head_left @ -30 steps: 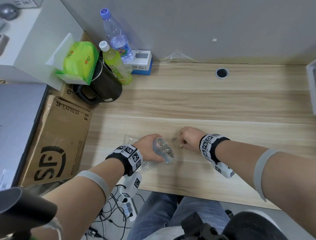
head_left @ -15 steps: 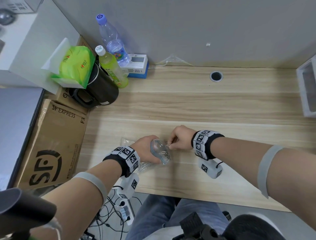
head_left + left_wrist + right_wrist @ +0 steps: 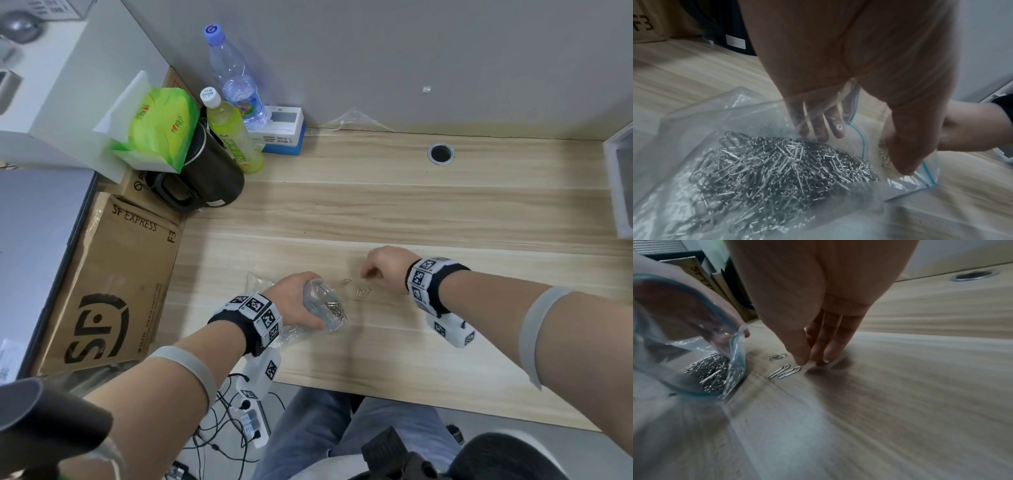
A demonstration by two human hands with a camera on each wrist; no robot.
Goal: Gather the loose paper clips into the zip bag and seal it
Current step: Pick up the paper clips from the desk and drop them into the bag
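Observation:
My left hand (image 3: pixel 294 298) grips the clear zip bag (image 3: pixel 327 318) and holds its blue-edged mouth up and open, facing right. In the left wrist view its fingers (image 3: pixel 818 128) show through the plastic and the thumb lies on the rim. A heap of silver paper clips (image 3: pixel 777 170) fills the bag. Three loose clips lie on the desk just right of the mouth: one (image 3: pixel 778 356) farther back and a pair (image 3: pixel 785 371) nearer. My right hand (image 3: pixel 812 362) points down beside the pair, fingertips on the wood, thumb against them. Whether it pinches a clip is unclear.
The wooden desk (image 3: pixel 411 212) stretches wide behind and to the right. A cardboard box (image 3: pixel 113 284), a black jug (image 3: pixel 205 178) and two bottles (image 3: pixel 236 137) crowd the left back corner. A cable hole (image 3: pixel 441 153) and a white tray (image 3: pixel 620 188) sit at the right.
Half a second ago my right hand was at the bag's mouth. It has moved right and down to the desk beside the loose clips. The left hand still holds the bag open.

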